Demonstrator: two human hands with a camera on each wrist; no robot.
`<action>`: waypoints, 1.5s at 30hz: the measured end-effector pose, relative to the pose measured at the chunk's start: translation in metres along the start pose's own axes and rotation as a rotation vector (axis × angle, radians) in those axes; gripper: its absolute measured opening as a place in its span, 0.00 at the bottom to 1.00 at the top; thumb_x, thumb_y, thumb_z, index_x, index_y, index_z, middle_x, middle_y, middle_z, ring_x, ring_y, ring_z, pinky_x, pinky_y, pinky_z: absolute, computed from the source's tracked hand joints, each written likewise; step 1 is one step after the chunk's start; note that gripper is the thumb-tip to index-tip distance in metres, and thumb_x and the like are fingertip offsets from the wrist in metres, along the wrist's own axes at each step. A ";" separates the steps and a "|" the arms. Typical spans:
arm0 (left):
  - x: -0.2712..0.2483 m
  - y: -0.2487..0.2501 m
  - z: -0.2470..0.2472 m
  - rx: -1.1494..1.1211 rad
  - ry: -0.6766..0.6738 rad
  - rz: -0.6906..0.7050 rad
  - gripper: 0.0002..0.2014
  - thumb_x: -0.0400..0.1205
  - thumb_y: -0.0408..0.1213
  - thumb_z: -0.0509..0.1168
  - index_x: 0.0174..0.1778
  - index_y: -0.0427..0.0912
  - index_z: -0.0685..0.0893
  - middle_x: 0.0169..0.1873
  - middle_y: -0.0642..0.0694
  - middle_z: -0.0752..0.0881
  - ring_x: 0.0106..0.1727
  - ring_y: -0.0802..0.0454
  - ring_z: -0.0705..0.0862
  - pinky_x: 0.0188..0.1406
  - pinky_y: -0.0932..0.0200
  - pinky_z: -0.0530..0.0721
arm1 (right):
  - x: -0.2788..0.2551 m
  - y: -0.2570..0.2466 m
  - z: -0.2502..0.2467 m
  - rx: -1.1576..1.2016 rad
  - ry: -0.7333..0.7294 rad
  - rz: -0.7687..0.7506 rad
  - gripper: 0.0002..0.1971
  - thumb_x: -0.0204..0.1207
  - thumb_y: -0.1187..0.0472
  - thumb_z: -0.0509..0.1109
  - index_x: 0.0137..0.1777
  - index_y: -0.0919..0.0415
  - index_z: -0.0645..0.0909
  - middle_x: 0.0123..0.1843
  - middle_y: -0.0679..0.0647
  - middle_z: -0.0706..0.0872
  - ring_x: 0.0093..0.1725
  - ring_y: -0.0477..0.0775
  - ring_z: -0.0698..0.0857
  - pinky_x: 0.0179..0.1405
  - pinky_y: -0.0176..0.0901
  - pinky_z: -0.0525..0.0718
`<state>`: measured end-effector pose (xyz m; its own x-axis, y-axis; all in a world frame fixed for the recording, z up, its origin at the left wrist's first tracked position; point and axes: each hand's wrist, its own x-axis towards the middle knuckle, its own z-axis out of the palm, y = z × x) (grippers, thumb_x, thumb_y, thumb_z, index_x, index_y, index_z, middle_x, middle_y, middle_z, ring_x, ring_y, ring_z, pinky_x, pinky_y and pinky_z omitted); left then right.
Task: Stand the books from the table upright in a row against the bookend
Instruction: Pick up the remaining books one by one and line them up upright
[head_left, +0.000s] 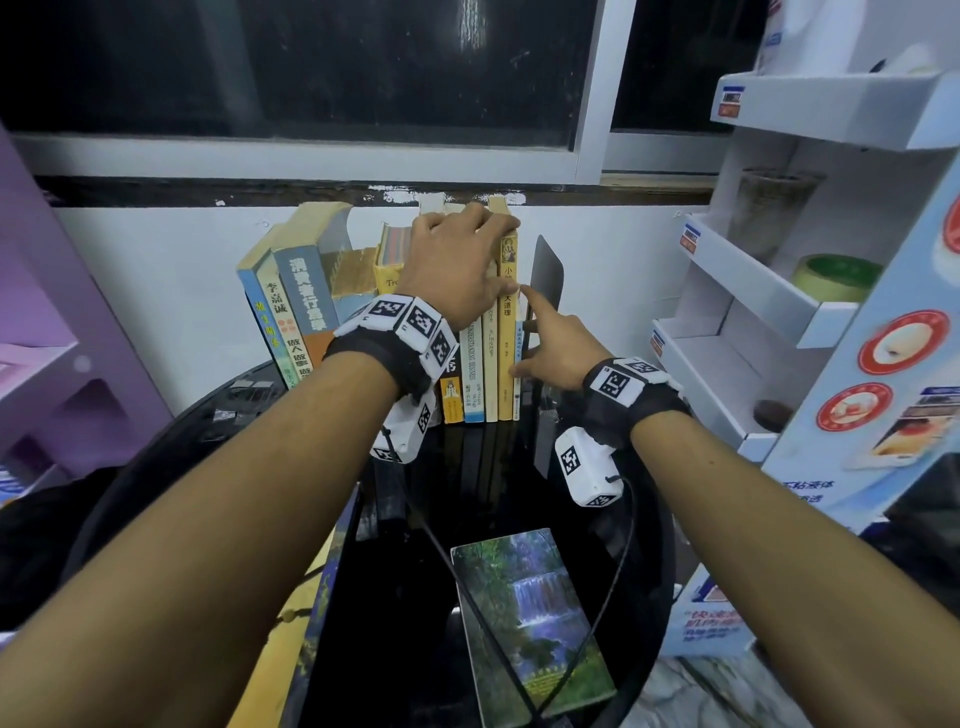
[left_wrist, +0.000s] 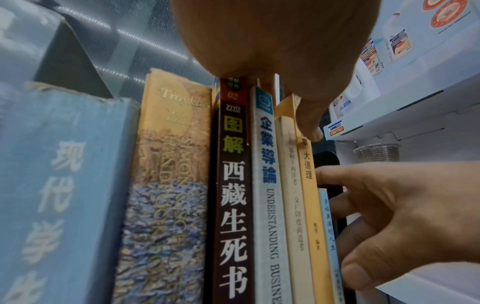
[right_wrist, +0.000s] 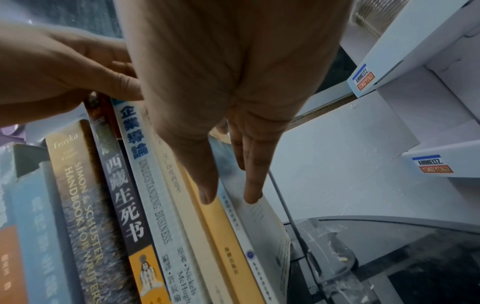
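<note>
Several books (head_left: 483, 374) stand upright in a row on the black round table (head_left: 644, 519), beside a dark metal bookend (head_left: 548, 275). My left hand (head_left: 457, 260) lies over the books' tops, fingers curled behind them and thumb (left_wrist: 309, 127) on the yellow book's spine (left_wrist: 309, 205). My right hand (head_left: 550, 348) reaches in with straight fingers (right_wrist: 252, 193) against the cover of a thin blue book (right_wrist: 236, 222), the last one before the bookend. A waterfall-cover book (head_left: 530, 623) lies flat near the front edge.
Thicker books (head_left: 291, 312) lean against the wall at the row's left. Another flat book (head_left: 317, 597) overhangs the table's left edge. A white display shelf (head_left: 753, 312) with a tape roll (head_left: 836, 278) stands close on the right, a purple shelf (head_left: 62, 338) on the left.
</note>
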<state>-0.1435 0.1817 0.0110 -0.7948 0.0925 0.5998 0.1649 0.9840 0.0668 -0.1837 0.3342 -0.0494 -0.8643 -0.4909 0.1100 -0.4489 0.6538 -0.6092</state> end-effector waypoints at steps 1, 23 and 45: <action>-0.001 -0.001 0.000 -0.003 -0.003 0.006 0.30 0.78 0.54 0.66 0.76 0.54 0.69 0.70 0.51 0.75 0.72 0.49 0.72 0.76 0.47 0.57 | -0.002 0.000 -0.002 0.005 0.001 0.006 0.49 0.71 0.65 0.78 0.83 0.47 0.50 0.72 0.59 0.78 0.62 0.59 0.86 0.55 0.53 0.88; -0.118 0.028 -0.019 -0.272 -0.384 -0.074 0.15 0.79 0.42 0.69 0.61 0.46 0.80 0.50 0.51 0.79 0.56 0.50 0.80 0.55 0.56 0.76 | -0.114 -0.028 0.001 -0.340 -0.484 0.096 0.30 0.67 0.47 0.80 0.68 0.55 0.78 0.63 0.52 0.84 0.55 0.53 0.84 0.44 0.43 0.86; -0.191 0.061 -0.009 -0.179 -1.027 -0.127 0.42 0.67 0.52 0.80 0.75 0.44 0.73 0.69 0.46 0.79 0.66 0.46 0.79 0.66 0.53 0.78 | -0.163 -0.027 0.036 -0.510 -0.531 0.052 0.43 0.56 0.50 0.87 0.71 0.57 0.75 0.65 0.53 0.83 0.60 0.55 0.82 0.62 0.46 0.81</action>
<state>0.0235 0.2231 -0.0921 -0.9121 0.1575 -0.3785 0.0634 0.9663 0.2494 -0.0220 0.3759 -0.0793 -0.7191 -0.5797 -0.3833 -0.5716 0.8070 -0.1482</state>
